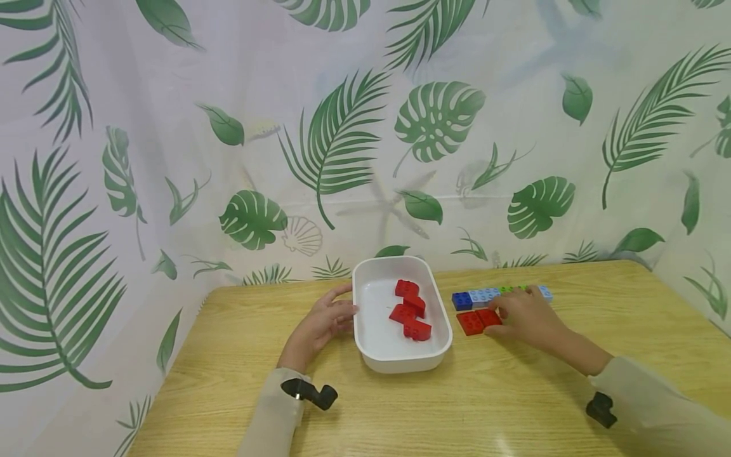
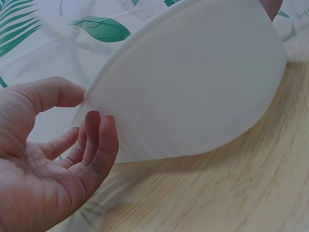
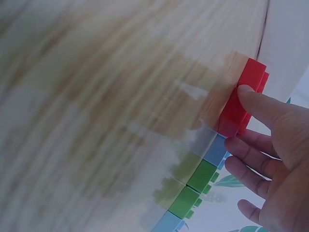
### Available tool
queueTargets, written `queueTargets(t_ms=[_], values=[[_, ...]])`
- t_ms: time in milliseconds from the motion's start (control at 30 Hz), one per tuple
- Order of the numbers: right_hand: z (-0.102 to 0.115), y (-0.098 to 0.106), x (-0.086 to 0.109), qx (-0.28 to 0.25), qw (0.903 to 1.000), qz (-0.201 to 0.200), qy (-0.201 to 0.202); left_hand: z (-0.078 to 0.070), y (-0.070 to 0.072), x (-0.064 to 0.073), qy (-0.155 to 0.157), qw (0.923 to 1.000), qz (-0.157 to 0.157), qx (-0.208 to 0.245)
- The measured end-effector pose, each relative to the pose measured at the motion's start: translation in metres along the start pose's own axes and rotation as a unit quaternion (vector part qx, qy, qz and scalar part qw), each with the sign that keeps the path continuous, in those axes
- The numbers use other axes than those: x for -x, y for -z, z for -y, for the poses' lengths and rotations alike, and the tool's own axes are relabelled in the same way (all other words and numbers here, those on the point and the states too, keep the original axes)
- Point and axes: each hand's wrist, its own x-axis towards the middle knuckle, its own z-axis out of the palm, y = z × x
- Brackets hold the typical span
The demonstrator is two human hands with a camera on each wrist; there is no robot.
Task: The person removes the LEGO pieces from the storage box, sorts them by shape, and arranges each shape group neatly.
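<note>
My right hand (image 1: 528, 318) pinches a red toy brick (image 1: 488, 317) between thumb and fingers on the table. That brick sits right beside another red brick (image 1: 470, 323) on its left; in the right wrist view the thumb presses the side of the red brick (image 3: 232, 113). Just behind runs a row of bricks: a dark blue brick (image 1: 462, 301), light blue ones (image 1: 484, 296) and green ones (image 3: 202, 175), partly hidden by the hand. My left hand (image 1: 321, 324), fingers loosely bent, touches the left side of a white plastic box (image 1: 371, 355). Several red bricks (image 1: 417, 329) lie inside it.
The wooden table (image 1: 240, 381) ends at a leaf-printed cloth (image 1: 342, 127) hanging behind and at the left. The white box stands between my hands, left of the brick row. Black straps with small cameras (image 1: 311, 392) sit on both sleeves.
</note>
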Motion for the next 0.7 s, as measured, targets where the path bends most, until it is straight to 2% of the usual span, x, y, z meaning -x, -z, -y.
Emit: queueTargets(t_ms=[367,700], values=[[0.0011,-0.0004,-0.0002,0.001,1.0,-0.005,-0.004,0.0,0.0002,-0.0001,-0.004,1.0,0.004,0.003],[0.0018,0.0044,0.0004,0.004,0.9997,-0.02,0.012,-0.0003,0.0001,-0.0001,-0.001,1.0,0.005,0.001]])
